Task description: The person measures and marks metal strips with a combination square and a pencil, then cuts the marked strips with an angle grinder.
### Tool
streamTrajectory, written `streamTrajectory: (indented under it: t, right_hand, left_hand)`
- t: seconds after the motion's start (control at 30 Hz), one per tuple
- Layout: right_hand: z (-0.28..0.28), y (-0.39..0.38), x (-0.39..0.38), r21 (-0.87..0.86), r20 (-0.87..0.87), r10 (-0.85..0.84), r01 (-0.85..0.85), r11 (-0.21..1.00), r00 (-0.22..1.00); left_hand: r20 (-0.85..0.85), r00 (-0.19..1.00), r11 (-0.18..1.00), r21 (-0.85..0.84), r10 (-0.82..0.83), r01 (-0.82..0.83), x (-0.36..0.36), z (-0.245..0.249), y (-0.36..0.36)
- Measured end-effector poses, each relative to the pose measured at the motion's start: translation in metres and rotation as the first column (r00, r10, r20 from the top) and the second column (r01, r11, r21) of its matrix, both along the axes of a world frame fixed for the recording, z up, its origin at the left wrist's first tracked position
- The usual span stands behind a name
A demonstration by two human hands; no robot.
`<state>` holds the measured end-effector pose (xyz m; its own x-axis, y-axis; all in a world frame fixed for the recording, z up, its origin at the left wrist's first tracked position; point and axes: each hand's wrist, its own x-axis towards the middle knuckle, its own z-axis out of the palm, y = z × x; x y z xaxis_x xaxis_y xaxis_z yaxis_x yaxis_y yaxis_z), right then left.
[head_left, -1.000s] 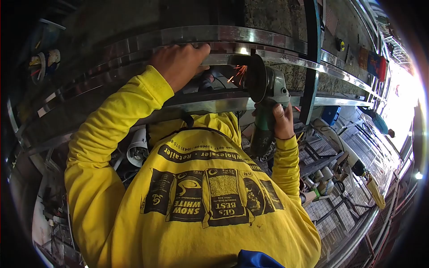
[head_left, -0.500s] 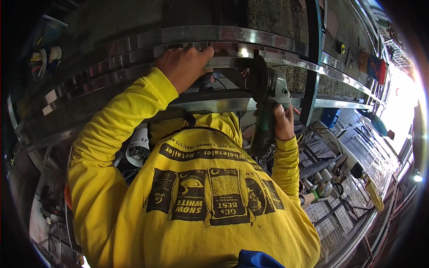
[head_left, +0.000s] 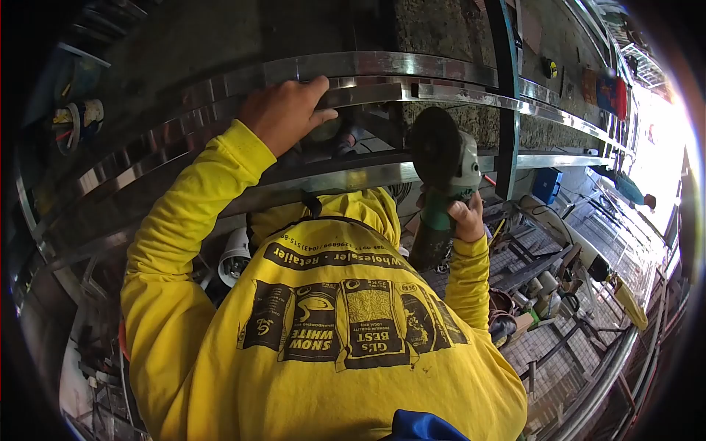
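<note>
My left hand [head_left: 285, 110] is wrapped over a shiny square metal tube [head_left: 364, 95], with the thumb on the near side. Just right of that hand, a narrow gap parts this length from another metal tube [head_left: 467, 97] in line with it. My right hand [head_left: 468, 217] grips the green body of an angle grinder [head_left: 440, 213]. Its dark cutting disc [head_left: 434, 147] faces up toward the tubes and stands apart from them, on my side of the gap. The fingers under the grinder are partly hidden.
A dark green upright bar [head_left: 507, 132] crosses the tubes at right. A thick metal rail [head_left: 360, 175] runs before my waist. Farther off lie a tape measure [head_left: 550, 68], a blue box [head_left: 546, 185] and cluttered tools. A person in teal [head_left: 625, 187] is at far right.
The grinder has drawn back from the tube toward me, and the small sparks beside its disc are gone. A gap now shows in the tube. My left hand has shifted slightly left.
</note>
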<state>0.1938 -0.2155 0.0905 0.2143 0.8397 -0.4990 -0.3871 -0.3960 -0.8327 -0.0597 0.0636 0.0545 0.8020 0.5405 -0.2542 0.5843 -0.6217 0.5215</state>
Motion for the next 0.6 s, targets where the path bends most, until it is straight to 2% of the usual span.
streamTrajectory:
  t: [0.2, 0.27, 0.3, 0.33, 0.37, 0.43, 0.5, 0.57, 0.6]
  right_hand:
    - [0.001, -0.019, -0.003, 0.162, -0.221, -0.114, 0.152, 0.975, 0.969]
    - [0.016, -0.012, 0.000, 0.218, -0.436, -0.205, 0.324, 0.921, 0.876]
    - [0.024, -0.009, 0.003, 0.237, -0.534, -0.231, 0.406, 0.883, 0.813]
    - [0.031, -0.013, 0.002, 0.246, -0.554, -0.257, 0.451, 0.858, 0.792]
    - [0.033, -0.025, 0.000, 0.189, -0.448, -0.279, 0.395, 0.899, 0.850]
    - [0.023, -0.051, 0.002, 0.055, -0.215, -0.267, 0.285, 0.957, 0.939]
    - [0.011, -0.061, -0.014, 0.004, -0.209, -0.338, 0.347, 0.938, 0.918]
    - [-0.006, -0.062, -0.029, 0.114, -0.435, -0.368, 0.455, 0.883, 0.822]
    - [-0.007, -0.057, -0.026, 0.211, -0.576, -0.304, 0.497, 0.842, 0.759]
  left_hand:
    - [0.120, 0.993, 1.000, 0.000, 0.024, -0.025, -0.019, -0.011, 0.006]
    - [0.136, 0.989, 0.997, -0.052, 0.057, -0.051, -0.021, -0.012, 0.011]
    - [0.131, 0.990, 0.998, -0.018, 0.057, -0.055, -0.022, -0.011, 0.012]
    - [0.126, 0.991, 0.999, 0.015, 0.049, -0.052, -0.025, -0.009, 0.013]
    - [0.127, 0.991, 0.997, 0.055, 0.043, -0.051, -0.027, -0.008, 0.016]
    - [0.144, 0.986, 0.995, 0.024, 0.090, -0.094, -0.030, -0.010, 0.022]
    - [0.021, 0.992, 0.991, -0.044, 0.126, -0.125, -0.019, 0.009, 0.024]
    - [-0.034, 0.983, 0.982, -0.051, 0.181, -0.182, -0.015, 0.012, 0.029]
    - [-0.028, 0.980, 0.980, -0.027, 0.196, -0.197, -0.013, 0.012, 0.029]
